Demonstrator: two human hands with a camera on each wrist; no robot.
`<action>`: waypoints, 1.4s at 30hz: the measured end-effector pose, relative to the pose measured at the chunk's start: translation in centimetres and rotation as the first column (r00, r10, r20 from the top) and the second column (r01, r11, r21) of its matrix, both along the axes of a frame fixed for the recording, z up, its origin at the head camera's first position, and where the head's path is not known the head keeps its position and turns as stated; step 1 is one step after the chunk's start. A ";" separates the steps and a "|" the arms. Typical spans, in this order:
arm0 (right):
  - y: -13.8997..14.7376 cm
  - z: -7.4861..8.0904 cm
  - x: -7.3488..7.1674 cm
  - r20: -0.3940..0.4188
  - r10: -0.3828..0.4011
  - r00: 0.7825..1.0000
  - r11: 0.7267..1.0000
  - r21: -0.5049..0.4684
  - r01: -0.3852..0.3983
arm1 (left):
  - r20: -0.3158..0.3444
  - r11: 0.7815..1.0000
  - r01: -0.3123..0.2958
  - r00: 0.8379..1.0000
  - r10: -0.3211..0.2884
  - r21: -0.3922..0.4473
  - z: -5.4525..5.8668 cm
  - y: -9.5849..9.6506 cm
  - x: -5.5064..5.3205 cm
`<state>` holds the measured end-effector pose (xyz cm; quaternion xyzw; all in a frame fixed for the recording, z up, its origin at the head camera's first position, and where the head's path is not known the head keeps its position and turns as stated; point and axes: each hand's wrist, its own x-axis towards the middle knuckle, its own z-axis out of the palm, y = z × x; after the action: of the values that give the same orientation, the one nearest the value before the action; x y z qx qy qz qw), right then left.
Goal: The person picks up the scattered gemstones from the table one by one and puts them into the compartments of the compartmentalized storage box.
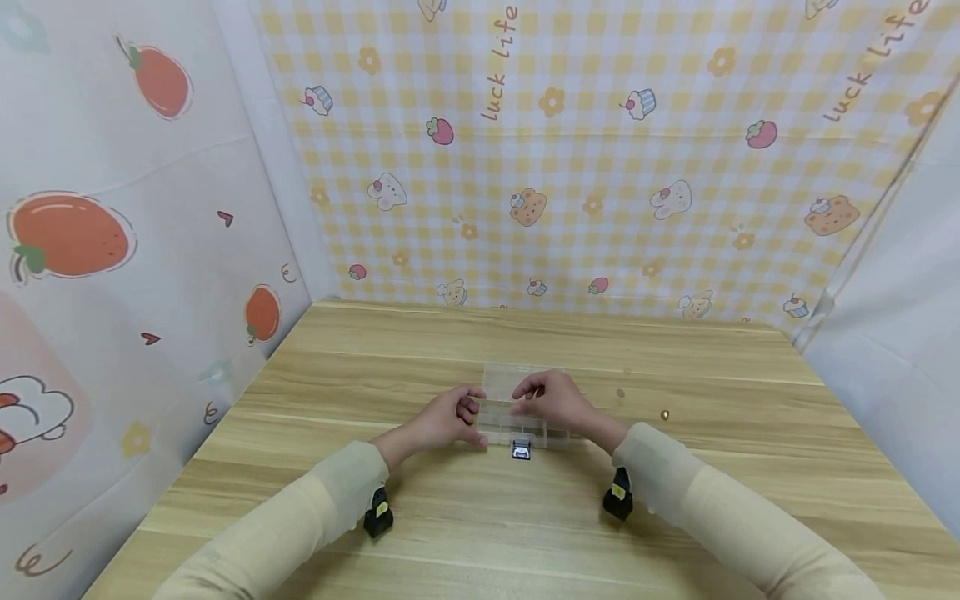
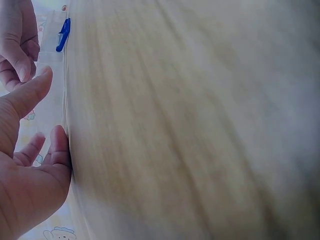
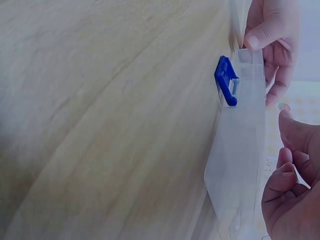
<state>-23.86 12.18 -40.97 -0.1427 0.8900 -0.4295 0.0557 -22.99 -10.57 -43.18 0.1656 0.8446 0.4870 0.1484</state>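
A clear plastic compartment box (image 1: 491, 439) lies on the table, its transparent lid (image 1: 498, 379) folded back behind it. At its front edge hangs a blue latch (image 3: 225, 80). My left hand (image 1: 446, 417) holds the box's left end, thumb at the front corner and fingers along the side toward the back. Over the compartments is my right hand (image 1: 558, 400), fingers bent and thumb near the index finger. In the right wrist view the same right hand (image 3: 300, 175) appears beside the box, apart from its wall. I cannot tell whether anything small is between its fingertips.
To the right of the box, a small gold bead (image 1: 664, 414) lies on the wooden table (image 1: 480, 533). A little farther back is a small greyish flat piece (image 1: 620, 392). Printed cloth (image 1: 585, 167) hangs behind the table and along the left side.
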 end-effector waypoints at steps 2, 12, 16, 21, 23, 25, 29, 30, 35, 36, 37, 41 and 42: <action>0.3 0.1 0.0 0.004 -0.010 1.000 1.000 -0.003 0.010 | -0.002 1.000 0.003 1.000 -0.003 0.001 0.0 0.0 0.0; 2.3 0.6 -0.2 0.006 -0.033 0.999 0.999 -0.029 0.033 | 0.000 1.000 0.009 1.000 -0.009 0.021 0.1 0.0 0.0; 3.4 0.8 -0.1 -0.004 -0.034 0.999 0.998 -0.047 0.034 | 0.004 1.000 0.011 1.000 -0.011 0.017 0.1 0.0 0.0; 4.9 0.9 0.0 -0.001 -0.063 0.998 0.997 -0.041 0.063 | 0.002 1.000 0.019 1.000 -0.019 0.019 0.0 -0.1 -0.1; 5.6 1.0 0.1 0.003 -0.071 0.998 0.996 -0.047 0.071 | 0.000 1.000 0.022 1.000 -0.022 0.021 0.0 -0.1 -0.1; 6.3 1.0 0.1 0.001 -0.071 0.997 0.996 -0.059 0.071 | -0.001 0.999 0.024 1.000 -0.024 0.022 0.0 -0.1 -0.1; 7.6 0.9 0.3 -0.012 -0.083 0.996 0.994 -0.069 0.082 | 0.003 0.999 0.024 1.000 -0.024 0.023 0.0 -0.1 -0.1; 8.0 0.8 0.3 -0.014 -0.085 0.996 0.994 -0.072 0.084 | -0.001 0.999 0.027 1.000 -0.027 0.022 0.0 -0.1 -0.1; 9.6 0.6 0.6 -0.023 -0.083 0.996 0.993 -0.087 0.081 | -0.006 1.000 0.024 1.000 -0.024 0.017 0.0 -0.1 0.0; 9.9 0.6 0.7 -0.022 -0.084 0.996 0.992 -0.091 0.082 | -0.005 1.000 0.021 1.000 -0.021 0.017 0.0 -0.1 0.0; 10.2 0.6 0.8 -0.022 -0.088 0.996 0.992 -0.092 0.086 | -0.001 1.000 0.017 1.000 -0.017 0.016 0.0 0.0 -0.1; 11.5 0.5 1.1 -0.015 -0.117 0.993 0.988 -0.098 0.115 | 0.007 1.000 0.008 1.000 -0.008 0.013 -0.1 -0.1 -0.1; 11.8 0.5 1.1 -0.012 -0.125 0.992 0.987 -0.102 0.123 | 0.008 1.000 0.007 1.000 -0.007 0.011 -0.1 -0.1 -0.1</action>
<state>-22.73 24.00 -40.51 -0.0936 0.8749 -0.4750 0.0133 -23.04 -10.66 -43.29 0.1675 0.8407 0.4919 0.1524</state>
